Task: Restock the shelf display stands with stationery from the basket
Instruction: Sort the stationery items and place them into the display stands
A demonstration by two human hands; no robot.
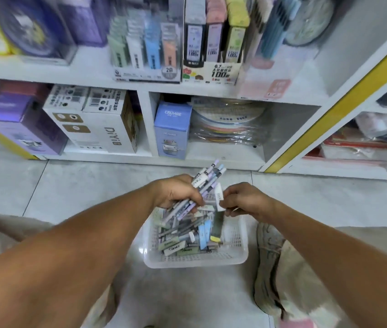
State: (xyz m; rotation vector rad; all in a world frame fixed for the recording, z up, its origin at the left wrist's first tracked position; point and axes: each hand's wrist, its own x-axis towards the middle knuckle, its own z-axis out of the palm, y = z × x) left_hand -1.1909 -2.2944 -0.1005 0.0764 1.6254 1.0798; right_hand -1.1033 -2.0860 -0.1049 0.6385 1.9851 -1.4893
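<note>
Gripping a bundle of pens (205, 185), the left hand (176, 192) has its fingers curled tight around them above the white plastic basket (237, 235) on the tiled floor (93, 185). Beside it, the right hand (244, 200) pinches a white eraser (219, 197). Ahead, display stands (145, 43) sit on the white shelf (69, 67).
</note>
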